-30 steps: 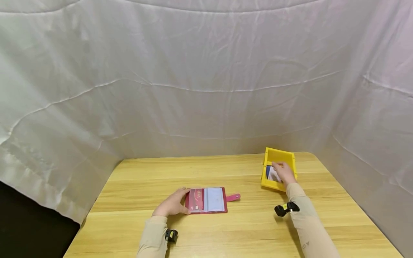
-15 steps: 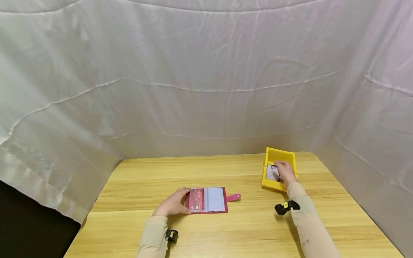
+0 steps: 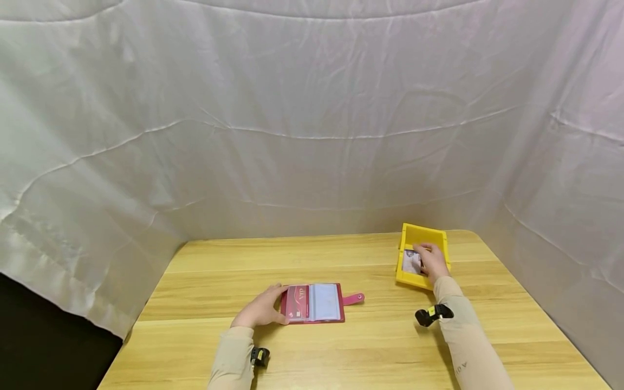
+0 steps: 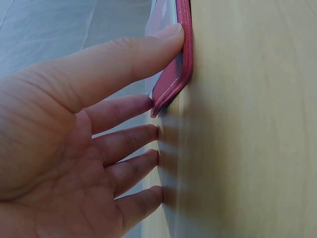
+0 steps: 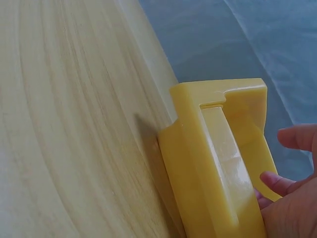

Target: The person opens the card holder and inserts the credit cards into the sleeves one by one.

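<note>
A red card holder (image 3: 339,303) lies unfolded on the table, its strap pointing right. A red card marked VIP (image 3: 297,303) shows in its left sleeve; a clear sleeve (image 3: 325,301) covers the right half. My left hand (image 3: 260,307) rests at the holder's left edge. In the left wrist view, its thumb lies on the border, the index finger touches the corner and the other fingertips meet the table. My right hand (image 3: 433,262) reaches into a yellow bin (image 3: 415,279) over a whitish card with a dark print (image 3: 412,261). Some right fingertips are hidden behind the bin wall.
The bin stands near the back right of the wooden table (image 3: 341,357). Pale curtains (image 3: 312,162) hang behind the table and along both sides. Each forearm wears a black wrist camera, one on the left (image 3: 260,356) and one on the right (image 3: 434,314).
One second ago a dark blue patch showed in the bin; now the whitish card with its dark print shows there. The right fingers have shifted slightly. The left hand and holder have stayed put.
</note>
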Demonstrator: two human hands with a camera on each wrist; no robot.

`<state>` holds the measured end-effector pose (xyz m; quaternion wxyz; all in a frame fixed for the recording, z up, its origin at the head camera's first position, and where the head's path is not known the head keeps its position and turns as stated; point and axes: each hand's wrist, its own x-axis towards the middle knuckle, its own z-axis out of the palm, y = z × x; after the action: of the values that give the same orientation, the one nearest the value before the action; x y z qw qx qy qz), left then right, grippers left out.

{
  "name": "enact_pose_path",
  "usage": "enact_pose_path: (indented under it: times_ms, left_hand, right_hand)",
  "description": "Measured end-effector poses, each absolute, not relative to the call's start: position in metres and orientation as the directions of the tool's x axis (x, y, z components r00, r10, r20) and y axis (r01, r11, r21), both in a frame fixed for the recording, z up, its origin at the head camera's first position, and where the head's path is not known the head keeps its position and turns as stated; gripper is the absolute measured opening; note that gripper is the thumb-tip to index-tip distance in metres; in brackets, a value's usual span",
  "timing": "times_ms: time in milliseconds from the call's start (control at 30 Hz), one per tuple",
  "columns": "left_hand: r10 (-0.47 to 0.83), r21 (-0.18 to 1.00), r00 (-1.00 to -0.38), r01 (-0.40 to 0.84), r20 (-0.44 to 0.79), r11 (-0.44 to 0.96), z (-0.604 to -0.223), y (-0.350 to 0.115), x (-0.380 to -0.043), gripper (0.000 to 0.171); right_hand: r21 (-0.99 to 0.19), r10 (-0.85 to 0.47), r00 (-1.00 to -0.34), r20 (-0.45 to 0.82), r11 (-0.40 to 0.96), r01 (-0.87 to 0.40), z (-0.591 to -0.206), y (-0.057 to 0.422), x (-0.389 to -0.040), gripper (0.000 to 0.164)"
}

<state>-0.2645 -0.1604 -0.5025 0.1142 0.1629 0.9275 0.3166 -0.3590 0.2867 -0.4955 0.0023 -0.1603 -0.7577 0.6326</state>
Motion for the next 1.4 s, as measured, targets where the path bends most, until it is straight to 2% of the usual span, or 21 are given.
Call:
enact_pose_path:
  times_ms: [233,533,767,1167,1400]
  left_hand:
    - [0.373,0.617,-0.921,0.232,-0.108,0.752,-0.505,-0.161,-0.265,0.084]
    - [0.370,0.620,-0.923,0.228,-0.109,0.751,-0.504,-0.161,-0.266,0.084]
    - [0.374,0.623,-0.921,0.229,-0.111,0.748,-0.503,-0.160,-0.265,0.083]
    - [0.370,0.625,-0.922,0.224,-0.112,0.748,-0.498,-0.159,-0.262,0.082]
    - [0.373,0.623,-0.922,0.234,-0.100,0.746,-0.498,-0.159,-0.261,0.082]
  right_hand:
    - [-0.970,0.261,-0.955,-0.139,0.157,0.184,-0.496,0.284,-0.357,0.066]
    - [-0.972,0.348,-0.936,-0.048,0.201,0.125,-0.492,0.275,-0.352,0.059]
    - [-0.965,0.359,-0.930,-0.076,0.209,0.159,-0.492,0.275,-0.356,0.056]
    - [-0.928,0.324,-0.933,-0.159,0.272,0.253,-0.495,0.278,-0.361,0.064]
    - [-0.911,0.334,-0.929,-0.160,0.312,0.269,-0.496,0.280,-0.362,0.060]
